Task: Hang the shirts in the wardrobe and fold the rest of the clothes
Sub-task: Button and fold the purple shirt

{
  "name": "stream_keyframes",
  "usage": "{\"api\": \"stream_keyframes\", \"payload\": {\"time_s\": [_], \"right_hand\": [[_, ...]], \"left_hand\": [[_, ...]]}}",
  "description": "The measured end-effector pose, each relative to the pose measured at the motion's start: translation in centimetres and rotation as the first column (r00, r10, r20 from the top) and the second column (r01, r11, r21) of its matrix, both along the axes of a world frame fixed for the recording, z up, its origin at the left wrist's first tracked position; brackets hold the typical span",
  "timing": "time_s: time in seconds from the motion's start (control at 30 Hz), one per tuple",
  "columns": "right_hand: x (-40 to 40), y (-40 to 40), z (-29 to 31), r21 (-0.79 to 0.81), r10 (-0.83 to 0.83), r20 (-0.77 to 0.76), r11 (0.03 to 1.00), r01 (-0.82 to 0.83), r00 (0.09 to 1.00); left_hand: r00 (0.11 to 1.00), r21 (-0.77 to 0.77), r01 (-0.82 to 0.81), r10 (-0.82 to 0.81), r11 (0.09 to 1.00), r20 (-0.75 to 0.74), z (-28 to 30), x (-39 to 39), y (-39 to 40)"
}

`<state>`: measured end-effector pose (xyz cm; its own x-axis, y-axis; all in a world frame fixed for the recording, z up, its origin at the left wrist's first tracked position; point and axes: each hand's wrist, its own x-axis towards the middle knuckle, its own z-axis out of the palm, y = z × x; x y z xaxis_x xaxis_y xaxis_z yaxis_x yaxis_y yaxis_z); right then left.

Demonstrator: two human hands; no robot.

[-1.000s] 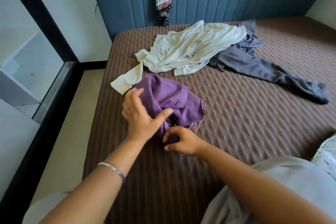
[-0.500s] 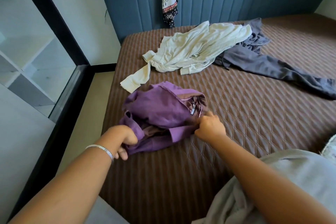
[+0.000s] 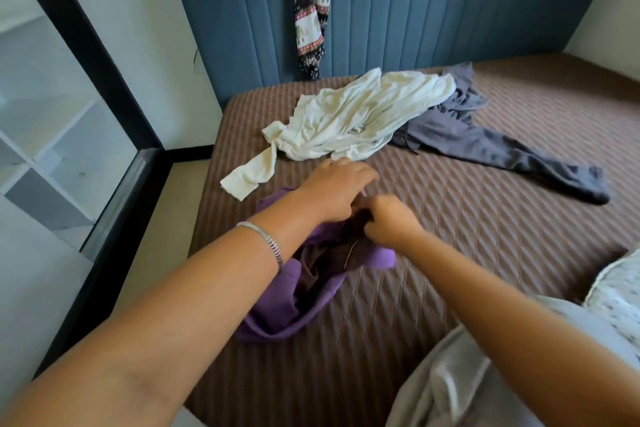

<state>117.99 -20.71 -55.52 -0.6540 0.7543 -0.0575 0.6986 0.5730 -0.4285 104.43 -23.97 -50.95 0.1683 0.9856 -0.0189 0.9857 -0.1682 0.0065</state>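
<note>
Risk: purple garment bunching w/ left hand flat on top, right hand pinching cloth, on bed.

Can't really see much of the purple shirt, both forearms lie across its middle and the far end is tucked under the left hand. The right hand has its fingers curled into the cloth, but the tips are buried so what exactly they pinch is anyone's guess. The grey trousers go partly under the cream shirt. The patterned cloth on the headboard runs off the top edge. A speckled thing is cut off at right.
</note>
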Motion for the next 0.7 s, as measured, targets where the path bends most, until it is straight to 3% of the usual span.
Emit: {"api": "stream_keyframes", "payload": {"time_s": [0.07,0.13,0.27,0.37,0.47,0.6,0.7], "right_hand": [[0.0,2.2,5.0,0.232,0.096,0.118,0.965,-0.121,0.988],[0.4,4.5,10.4,0.351,0.121,0.124,0.923,-0.157,0.985],[0.9,7.8,19.4,0.570,0.103,0.099,0.809,-0.142,0.990],[1.1,9.3,25.6,0.703,0.005,0.118,0.706,-0.087,0.993],[1.9,10.2,31.6,0.777,-0.102,0.060,0.629,0.018,0.993],[2.3,10.2,36.9,0.745,-0.208,-0.047,0.644,0.173,0.977],[2.2,9.2,42.0,0.728,-0.228,-0.249,0.597,0.337,0.941]], "left_hand": [[0.996,0.083,0.023,-0.030,0.996,0.089,1.0,-0.3,1.6],[0.985,0.262,-0.072,0.027,0.963,0.171,3.5,-1.1,3.1],[0.949,0.421,-0.316,0.292,0.850,0.121,9.9,-3.8,4.4],[0.874,0.429,-0.485,0.440,0.762,0.207,15.1,-6.1,4.4],[0.818,0.403,-0.574,0.479,0.713,0.319,20.7,-8.1,3.8],[0.743,0.437,-0.669,0.532,0.602,0.406,27.2,-9.3,3.1],[0.719,0.563,-0.693,0.378,0.449,0.583,34.2,-8.2,2.3]]}}
